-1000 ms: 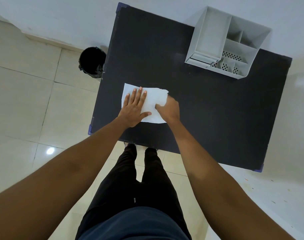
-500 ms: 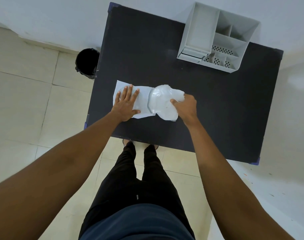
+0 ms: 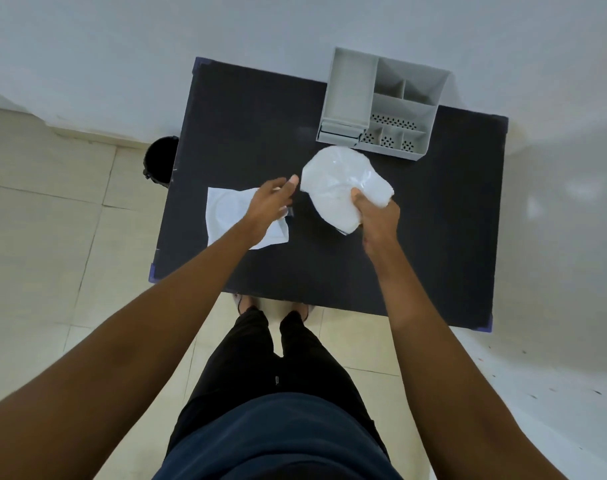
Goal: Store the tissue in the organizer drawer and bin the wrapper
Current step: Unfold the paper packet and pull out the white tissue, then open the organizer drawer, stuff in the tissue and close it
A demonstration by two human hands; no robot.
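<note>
My right hand [image 3: 378,216] grips a rounded white tissue [image 3: 336,188] and holds it above the middle of the black table [image 3: 433,237]. The flat white wrapper [image 3: 225,216] lies on the table's left part. My left hand [image 3: 270,202] hovers over the wrapper's right edge, fingers apart and pointing toward the tissue, holding nothing. The grey organizer [image 3: 399,109] stands at the table's far edge, just beyond the tissue, its small drawer [image 3: 338,135] at the lower left front. A black bin [image 3: 160,161] sits on the floor by the table's left side.
A pale wall runs behind the table and tiled floor lies to the left. My legs stand at the table's near edge. The organizer has several open compartments, some with perforated bottoms.
My right hand has drawn the tissue fully out of the wrapper and carried it right and toward the organizer. My left hand has lifted off the wrapper, which stays flat.
</note>
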